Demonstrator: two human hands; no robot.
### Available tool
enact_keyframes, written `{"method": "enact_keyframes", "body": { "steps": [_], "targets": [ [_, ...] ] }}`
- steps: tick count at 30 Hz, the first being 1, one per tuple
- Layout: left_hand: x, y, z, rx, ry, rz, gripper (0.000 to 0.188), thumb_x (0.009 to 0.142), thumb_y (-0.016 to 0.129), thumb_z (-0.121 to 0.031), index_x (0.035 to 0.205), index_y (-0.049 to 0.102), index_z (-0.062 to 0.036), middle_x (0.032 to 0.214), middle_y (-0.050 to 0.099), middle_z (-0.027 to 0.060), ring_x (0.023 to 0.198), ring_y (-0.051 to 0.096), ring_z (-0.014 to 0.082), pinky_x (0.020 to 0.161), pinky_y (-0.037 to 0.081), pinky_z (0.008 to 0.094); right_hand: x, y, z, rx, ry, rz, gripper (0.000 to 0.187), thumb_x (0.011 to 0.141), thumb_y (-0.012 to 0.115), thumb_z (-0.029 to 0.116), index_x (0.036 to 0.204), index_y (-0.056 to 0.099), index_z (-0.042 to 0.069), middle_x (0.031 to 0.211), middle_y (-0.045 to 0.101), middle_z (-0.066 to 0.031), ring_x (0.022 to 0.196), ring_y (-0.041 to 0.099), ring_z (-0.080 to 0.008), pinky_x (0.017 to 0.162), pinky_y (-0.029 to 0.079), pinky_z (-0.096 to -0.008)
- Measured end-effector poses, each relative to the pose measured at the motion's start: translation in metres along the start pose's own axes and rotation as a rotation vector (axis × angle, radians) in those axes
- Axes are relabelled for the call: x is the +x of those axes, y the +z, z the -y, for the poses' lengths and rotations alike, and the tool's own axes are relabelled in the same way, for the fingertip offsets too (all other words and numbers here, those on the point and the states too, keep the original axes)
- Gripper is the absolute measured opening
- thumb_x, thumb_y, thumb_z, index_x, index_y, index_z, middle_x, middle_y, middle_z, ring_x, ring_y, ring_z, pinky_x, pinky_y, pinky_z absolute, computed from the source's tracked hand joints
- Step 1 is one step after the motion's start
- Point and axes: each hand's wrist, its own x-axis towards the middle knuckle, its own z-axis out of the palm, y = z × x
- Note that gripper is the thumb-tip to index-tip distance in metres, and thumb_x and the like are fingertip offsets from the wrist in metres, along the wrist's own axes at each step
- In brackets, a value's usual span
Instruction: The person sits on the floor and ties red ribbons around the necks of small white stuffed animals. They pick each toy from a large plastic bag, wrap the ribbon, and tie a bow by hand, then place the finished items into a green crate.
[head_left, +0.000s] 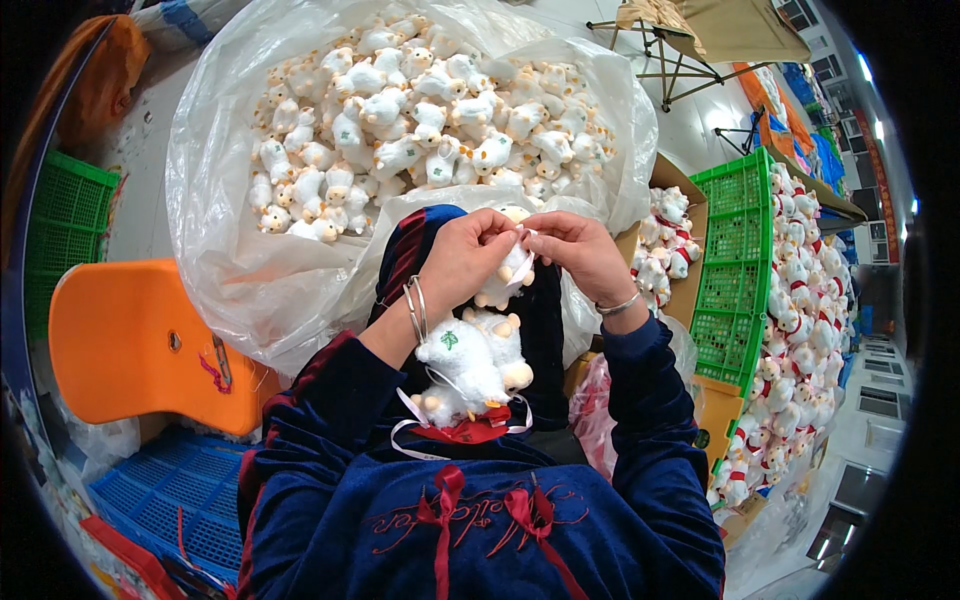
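Observation:
Both hands meet above my lap at a small white plush toy point(497, 290) with beige feet. My left hand point(462, 258) is closed, its fingers pinching a thin pale ribbon point(521, 268) at the toy. The same ribbon is pinched by my right hand point(582, 255), fingertips close to the left ones. The fingers hide part of the toy and of the ribbon. Below them, white plush toys point(462, 365) lie on my lap, one with a green leaf mark. Under these is a piece of red fabric point(470, 430), with white ribbon loops beside it.
A large clear plastic bag point(215, 250) ahead holds a heap of white plush toys point(400, 110). At left stand an orange chair point(120, 335) and a blue plastic crate point(175, 490). At right are a cardboard box point(690, 190), a green crate point(732, 270) and piled toys with red scarves point(800, 330).

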Motion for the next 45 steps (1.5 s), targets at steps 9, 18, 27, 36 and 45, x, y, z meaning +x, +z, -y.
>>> {"method": "enact_keyframes", "body": {
  "steps": [9,18,27,36,45],
  "targets": [
    [0.003,0.002,0.002,0.031,0.036,-0.022,0.023,0.095,0.07,-0.02,0.104,0.075,0.0005,0.076,0.068,-0.0012,0.07,0.058,0.0044,0.065,0.049,0.0237,0.002,0.006,0.011,-0.134,-0.063,-0.078,0.018,0.094,0.075,0.016,0.096,0.073,-0.001,0.084,0.07,-0.0019,0.075,0.063,-0.0066,0.065,0.048,-0.0216],
    [0.007,-0.002,0.0,0.143,0.005,0.015,0.023,0.098,0.069,-0.02,0.107,0.074,0.0009,0.087,0.07,-0.0018,0.074,0.056,0.0038,0.065,0.046,0.0209,0.006,-0.009,0.011,-0.214,0.044,-0.075,0.021,0.092,0.077,0.02,0.097,0.074,0.001,0.082,0.069,0.0008,0.066,0.06,-0.0036,0.058,0.046,-0.0192],
    [0.009,0.0,0.004,-0.061,-0.039,0.036,0.024,0.101,0.064,-0.019,0.113,0.072,0.0006,0.092,0.073,0.0023,0.074,0.063,0.0065,0.068,0.053,0.0232,0.004,-0.01,0.012,-0.073,0.033,0.041,0.024,0.096,0.073,0.014,0.115,0.072,-0.001,0.092,0.073,-0.0013,0.077,0.065,-0.0051,0.067,0.047,-0.0172],
    [0.003,-0.001,-0.006,0.082,-0.032,-0.069,0.021,0.098,0.066,-0.019,0.102,0.069,0.0023,0.082,0.07,0.0037,0.07,0.059,0.0074,0.065,0.05,0.0253,0.011,-0.013,-0.007,0.015,-0.014,-0.051,0.015,0.098,0.071,0.018,0.104,0.071,0.004,0.087,0.067,0.0041,0.073,0.057,-0.0022,0.063,0.043,-0.0172],
    [0.003,-0.001,0.001,0.054,-0.006,-0.018,0.02,0.101,0.065,-0.018,0.108,0.069,0.0004,0.087,0.069,-0.0011,0.076,0.059,0.0033,0.067,0.05,0.0216,0.012,-0.003,-0.005,-0.067,-0.147,-0.094,0.014,0.097,0.07,0.013,0.103,0.07,0.001,0.091,0.07,0.0018,0.078,0.061,-0.0057,0.07,0.049,-0.0201]
  ]
}}
